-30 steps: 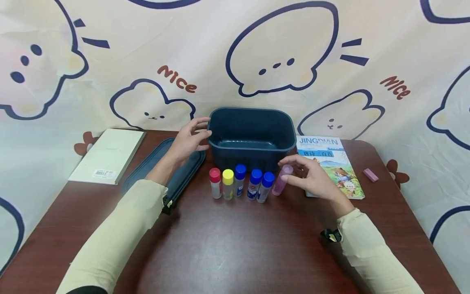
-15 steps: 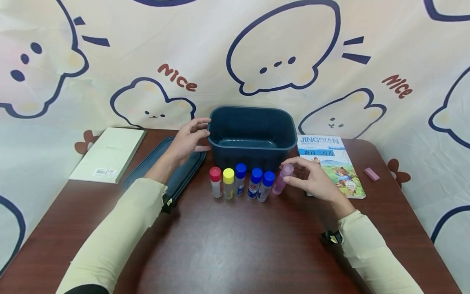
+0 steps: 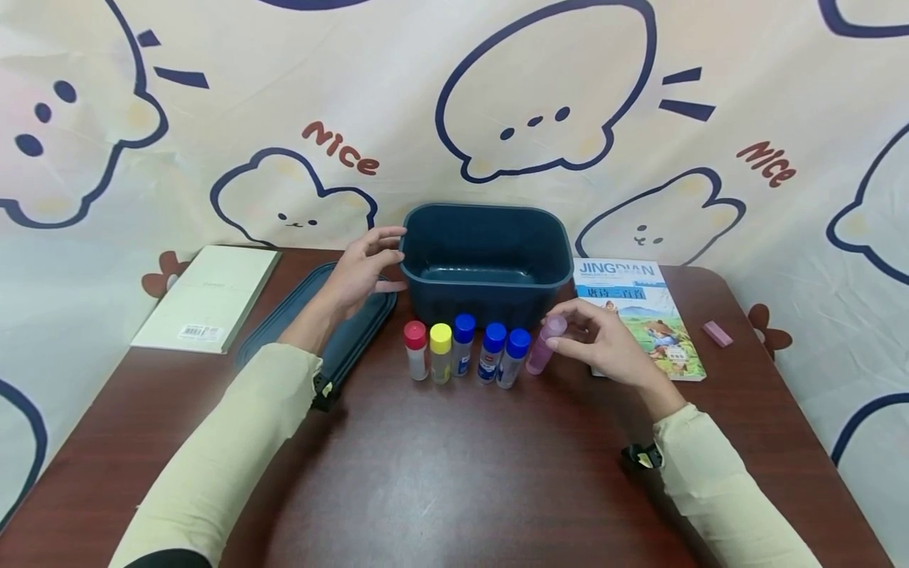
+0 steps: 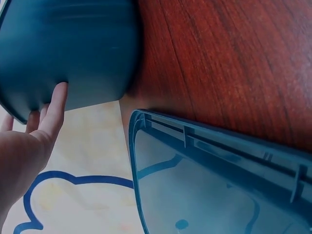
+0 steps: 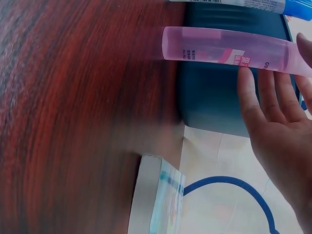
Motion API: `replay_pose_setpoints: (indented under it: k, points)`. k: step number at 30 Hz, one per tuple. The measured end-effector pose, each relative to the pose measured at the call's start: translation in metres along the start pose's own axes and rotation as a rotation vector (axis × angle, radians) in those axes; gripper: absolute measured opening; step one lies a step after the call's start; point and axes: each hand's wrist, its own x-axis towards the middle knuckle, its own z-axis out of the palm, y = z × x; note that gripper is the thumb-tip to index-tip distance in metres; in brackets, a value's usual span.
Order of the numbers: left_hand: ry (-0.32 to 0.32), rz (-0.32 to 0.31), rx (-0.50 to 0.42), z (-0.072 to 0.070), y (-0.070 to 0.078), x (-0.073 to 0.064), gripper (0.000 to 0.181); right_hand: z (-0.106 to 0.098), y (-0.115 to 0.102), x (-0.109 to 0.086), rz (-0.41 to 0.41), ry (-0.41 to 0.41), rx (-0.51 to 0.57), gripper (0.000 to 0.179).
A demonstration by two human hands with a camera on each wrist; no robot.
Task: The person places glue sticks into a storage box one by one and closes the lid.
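My left hand point(image 3: 357, 274) rests its fairly straight fingers against the left side of a dark teal plastic bin point(image 3: 469, 298); the left wrist view shows the fingertips on the wall near its rim. My right hand point(image 3: 604, 338) holds a translucent pink glue stick point(image 3: 543, 353) near its top, thumb on one side and fingers on the other. It leans slightly at the right end of a row before the bin. That row has a red-capped tube point(image 3: 417, 359), a yellow-capped tube point(image 3: 441, 363) and blue-capped glue sticks point(image 3: 490, 359).
A teal lid point(image 3: 294, 315) lies left of the bin, under my left forearm. Farther left is a pale notebook point(image 3: 213, 296). On the right are a picture-covered book point(image 3: 656, 323) and a small pink eraser-like block point(image 3: 717, 334). A patterned cloth point(image 3: 398, 95) hangs behind the table point(image 3: 454, 473).
Both hands, the bin and the row of tubes keep their places; only the head view shifts very slightly.
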Motion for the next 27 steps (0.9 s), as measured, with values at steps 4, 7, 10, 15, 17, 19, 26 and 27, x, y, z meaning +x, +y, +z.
replay_pose_setpoints:
  k: [4,7,10,15,17,19,26,27]
  points:
    - [-0.001,0.005,-0.009,0.0,0.0,0.0,0.045,0.0,0.001,0.001,0.013,0.013,-0.004,0.03]
    - [0.003,0.004,-0.016,0.001,0.0,0.0,0.044,0.0,0.0,0.001,0.014,0.026,-0.002,0.029]
    - [0.004,0.004,-0.023,0.001,0.0,-0.001,0.044,0.001,-0.001,0.001,0.005,0.043,-0.005,0.028]
    - [0.001,0.003,-0.032,0.0,0.0,-0.001,0.044,-0.001,-0.005,0.001,-0.013,0.063,-0.037,0.029]
    - [0.0,-0.001,-0.038,0.0,0.0,-0.001,0.044,-0.002,-0.006,0.002,-0.027,0.073,-0.046,0.03]
    - [-0.001,-0.005,-0.043,0.0,0.0,-0.001,0.044,-0.005,-0.008,0.002,-0.048,0.092,-0.05,0.03]
    - [-0.002,-0.009,-0.062,0.0,0.0,-0.001,0.044,-0.015,-0.014,0.007,-0.099,0.14,-0.033,0.033]
    - [-0.002,-0.01,-0.066,0.0,0.0,-0.001,0.044,-0.016,-0.016,0.008,-0.103,0.143,-0.028,0.033]
